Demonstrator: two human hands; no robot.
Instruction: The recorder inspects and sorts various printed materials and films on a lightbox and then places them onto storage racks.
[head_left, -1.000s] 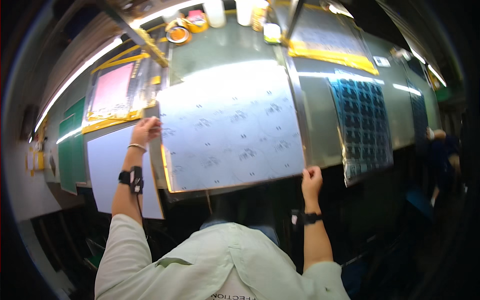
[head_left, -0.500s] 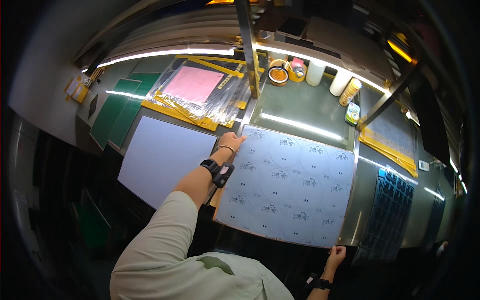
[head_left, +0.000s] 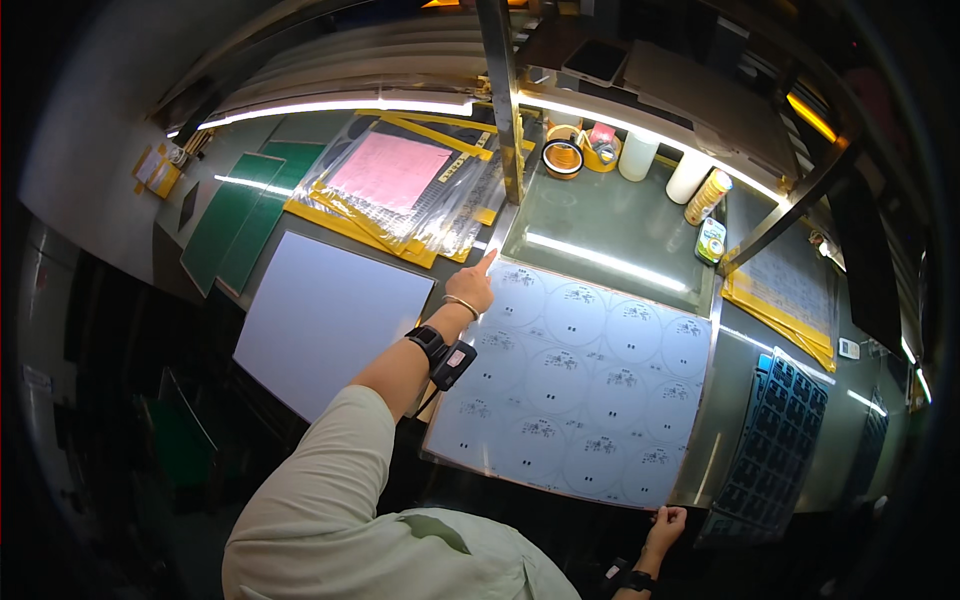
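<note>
A pale, bluish-white panel printed with rows of circles and small dark markings lies on the bench in front of me. My left hand is at its far left corner, index finger stretched along the edge; the other fingers look bent and are partly hidden. At the near right corner, my right hand pinches the panel's edge between thumb and fingers. Both wrists wear black bands, the left one with a small black box. Left of my left forearm lies a plain white panel.
Behind the printed panel is a glass surface with a tape roll, white bottles and a yellow can. A metal post rises behind my left hand. Yellow-taped films, green boards and dark patterned sheets flank it.
My left hand has slid up along the panel's left edge to the far corner, its index finger now straighter. The right hand still holds the near right corner. The view has shifted slightly.
</note>
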